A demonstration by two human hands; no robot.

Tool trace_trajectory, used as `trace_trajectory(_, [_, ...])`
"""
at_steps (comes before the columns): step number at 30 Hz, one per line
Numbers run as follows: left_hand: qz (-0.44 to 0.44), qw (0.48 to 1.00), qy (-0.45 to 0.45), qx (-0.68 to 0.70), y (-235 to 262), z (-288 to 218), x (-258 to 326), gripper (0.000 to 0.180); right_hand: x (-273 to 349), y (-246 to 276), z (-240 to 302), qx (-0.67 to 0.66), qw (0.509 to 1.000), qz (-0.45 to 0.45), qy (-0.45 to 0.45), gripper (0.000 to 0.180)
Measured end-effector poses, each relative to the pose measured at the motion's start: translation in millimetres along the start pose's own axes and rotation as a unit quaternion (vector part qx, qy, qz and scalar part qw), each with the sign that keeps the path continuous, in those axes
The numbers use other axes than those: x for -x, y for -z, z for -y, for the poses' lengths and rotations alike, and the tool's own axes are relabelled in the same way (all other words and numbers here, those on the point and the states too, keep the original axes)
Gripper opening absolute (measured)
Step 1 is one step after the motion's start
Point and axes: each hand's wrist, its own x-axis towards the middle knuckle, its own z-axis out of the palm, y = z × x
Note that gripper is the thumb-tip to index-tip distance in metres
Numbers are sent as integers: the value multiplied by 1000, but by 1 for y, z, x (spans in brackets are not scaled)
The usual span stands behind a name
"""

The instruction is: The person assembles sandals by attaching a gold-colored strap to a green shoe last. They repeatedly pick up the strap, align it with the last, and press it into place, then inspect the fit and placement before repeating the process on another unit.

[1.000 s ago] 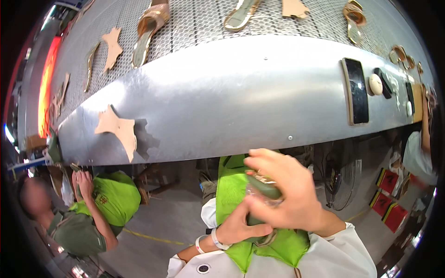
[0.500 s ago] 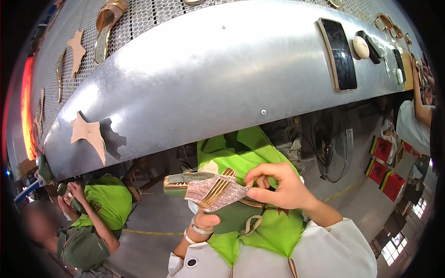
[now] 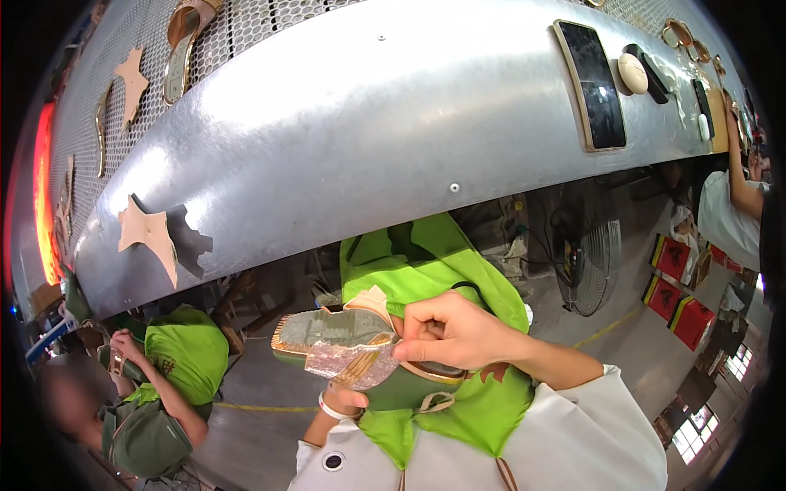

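Observation:
A green shoe last (image 3: pixel 401 389) lies across my lap, its toe pointing left, with a sandal upper and a grey-green sole-shaped layer (image 3: pixel 327 329) on its underside. The glittery pink strap (image 3: pixel 348 364) with gold bands hangs over the near side. My left hand (image 3: pixel 349 398) grips the last from below; most of its fingers are hidden behind it. Thumb and fingers of my right hand (image 3: pixel 450 331) pinch the edge of the strap near the middle of the last. A beige flap (image 3: pixel 370 301) sticks up from the far side.
Ahead is a metal table (image 3: pixel 344 147) with a beige cut piece (image 3: pixel 147 236), a phone (image 3: pixel 591 86) and a pale round object (image 3: pixel 632 74). Sandal parts (image 3: pixel 178 69) lie on the mesh belt beyond. One co-worker (image 3: pixel 155 389) sits left, another right. A fan (image 3: pixel 591 262) stands below.
The last has turned so that more of its underside shows. My right hand has moved left and down with the strap, which now lies lower along the near side.

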Motion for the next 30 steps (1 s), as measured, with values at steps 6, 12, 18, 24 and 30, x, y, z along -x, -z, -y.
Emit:
trace_trajectory(6, [13, 999, 25, -31, 9, -6, 2, 92, -13, 3, 16, -51, 985, 113, -117, 61])
trace_trajectory(12, [35, 989, 76, -122, 25, -24, 5, 92, -8, 4, -1, -13, 986, 166, 19, 70])
trace_trajectory(18, [-43, 968, -6, -248, 4, -39, 18, 92, 13, 1, -4, 104, 981, -21, 163, 57])
trace_trajectory(24, [-130, 966, -189, -118, -56, -21, 8, 76, 24, -12, 8, 240, 947, -90, 192, 59])
trace_trajectory(30, [-176, 966, -189, 12, -77, -14, -28, 70, 5, -8, -15, -175, 964, -51, 195, 64])
